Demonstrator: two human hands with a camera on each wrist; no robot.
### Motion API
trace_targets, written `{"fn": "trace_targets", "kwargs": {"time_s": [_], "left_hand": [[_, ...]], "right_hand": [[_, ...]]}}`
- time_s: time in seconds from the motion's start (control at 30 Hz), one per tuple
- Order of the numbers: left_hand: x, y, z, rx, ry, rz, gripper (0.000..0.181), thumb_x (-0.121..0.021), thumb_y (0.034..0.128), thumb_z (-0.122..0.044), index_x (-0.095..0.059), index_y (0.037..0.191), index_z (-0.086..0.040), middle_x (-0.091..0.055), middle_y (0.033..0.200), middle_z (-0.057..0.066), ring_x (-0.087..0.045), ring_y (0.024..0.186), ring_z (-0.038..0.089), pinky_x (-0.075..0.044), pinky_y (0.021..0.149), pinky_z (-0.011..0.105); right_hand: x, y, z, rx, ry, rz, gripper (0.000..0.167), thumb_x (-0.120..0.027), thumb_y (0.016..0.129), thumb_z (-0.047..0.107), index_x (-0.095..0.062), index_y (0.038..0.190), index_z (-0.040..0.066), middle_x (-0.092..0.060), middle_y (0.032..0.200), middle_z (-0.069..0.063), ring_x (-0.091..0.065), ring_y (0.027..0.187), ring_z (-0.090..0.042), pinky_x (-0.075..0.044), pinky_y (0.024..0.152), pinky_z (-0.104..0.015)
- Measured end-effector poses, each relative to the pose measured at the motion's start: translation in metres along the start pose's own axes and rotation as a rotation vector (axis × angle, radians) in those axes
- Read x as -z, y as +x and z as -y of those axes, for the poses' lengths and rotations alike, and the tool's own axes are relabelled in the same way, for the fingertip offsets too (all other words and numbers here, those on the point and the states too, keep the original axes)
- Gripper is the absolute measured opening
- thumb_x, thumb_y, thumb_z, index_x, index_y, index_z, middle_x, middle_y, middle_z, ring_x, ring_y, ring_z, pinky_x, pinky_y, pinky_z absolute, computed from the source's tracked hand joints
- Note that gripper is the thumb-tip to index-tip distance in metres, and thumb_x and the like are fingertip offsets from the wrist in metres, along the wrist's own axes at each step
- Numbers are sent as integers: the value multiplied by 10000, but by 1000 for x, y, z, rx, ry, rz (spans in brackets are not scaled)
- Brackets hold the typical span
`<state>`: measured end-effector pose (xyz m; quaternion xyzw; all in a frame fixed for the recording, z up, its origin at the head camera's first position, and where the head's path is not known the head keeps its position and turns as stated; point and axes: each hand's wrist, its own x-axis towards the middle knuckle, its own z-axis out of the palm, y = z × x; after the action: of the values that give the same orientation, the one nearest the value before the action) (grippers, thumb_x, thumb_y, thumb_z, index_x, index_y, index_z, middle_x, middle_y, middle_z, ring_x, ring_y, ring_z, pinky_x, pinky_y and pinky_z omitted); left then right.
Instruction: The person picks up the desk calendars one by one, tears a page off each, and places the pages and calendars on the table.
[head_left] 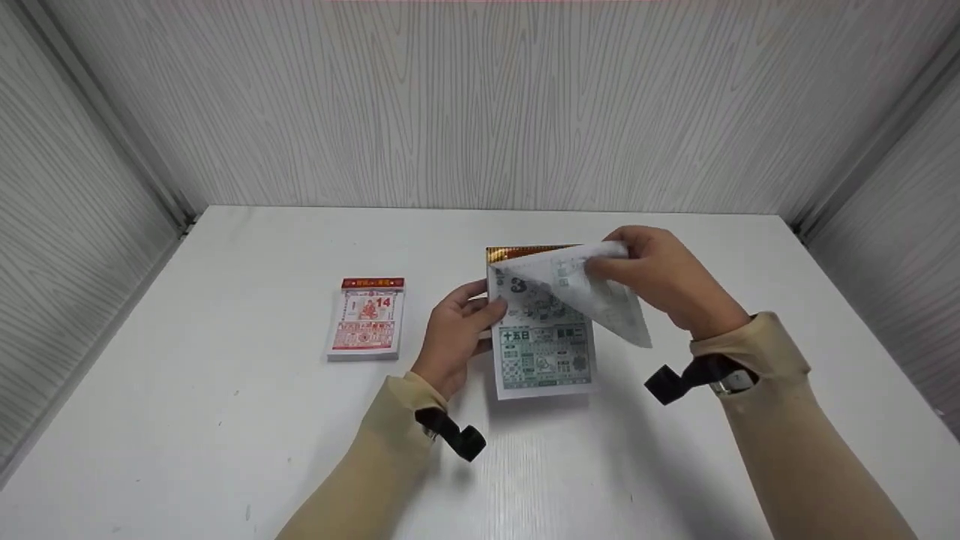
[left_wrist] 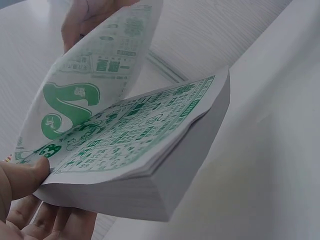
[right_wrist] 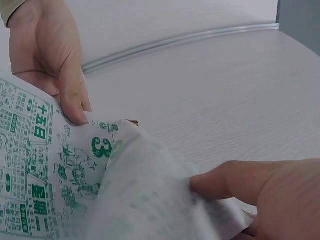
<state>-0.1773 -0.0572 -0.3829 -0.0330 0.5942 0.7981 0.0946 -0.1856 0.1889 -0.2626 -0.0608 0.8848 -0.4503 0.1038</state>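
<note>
A thick tear-off calendar pad with green print and a gold top strip is held above the white table. The left hand grips its left edge, thumb on the printed face and fingers beneath, as the left wrist view shows too. Between thumb and fingers the right hand pinches the top sheet, which is folded up and across to the right. Under that lifted sheet lies a page with a green 3, partly covered. The right fingertips are partly hidden behind the paper.
A smaller calendar pad with red print and a red top strip lies on the white table, left of the hands. Grained panels stand behind the table and at both sides.
</note>
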Motion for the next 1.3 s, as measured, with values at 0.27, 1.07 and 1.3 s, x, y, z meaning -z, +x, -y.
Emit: {"fn": "trace_targets", "kwargs": {"time_s": [0.27,1.07,1.3], "left_hand": [[0,0,1,-5,14,-14,452,-710,994,-174,-583,1426,-130,-698,1251,95,-721,1042,229,-607,826,365],[-8,-2,5,1,51,26,455,-702,1002,-204,-580,1437,-144,-697,1241,84,-725,1049,233,-606,862,393],[-3,-1,4,7,62,19,462,-698,1005,-204,-572,1445,-141,-702,1247,85,-728,1052,235,-607,860,393]], "right_hand": [[-6,5,1,-40,183,-12,464,-702,979,418,-639,1264,58,-695,1167,-95,-680,975,-186,-576,809,-310],[-15,13,-10,623,-210,-447,217,-685,1015,213,-799,938,45,-752,782,-31,-581,582,-117,-419,504,-155],[-17,17,-13,718,-417,-473,164,-693,1007,162,-797,970,41,-779,860,-55,-677,650,-116,-509,572,-258]]}}
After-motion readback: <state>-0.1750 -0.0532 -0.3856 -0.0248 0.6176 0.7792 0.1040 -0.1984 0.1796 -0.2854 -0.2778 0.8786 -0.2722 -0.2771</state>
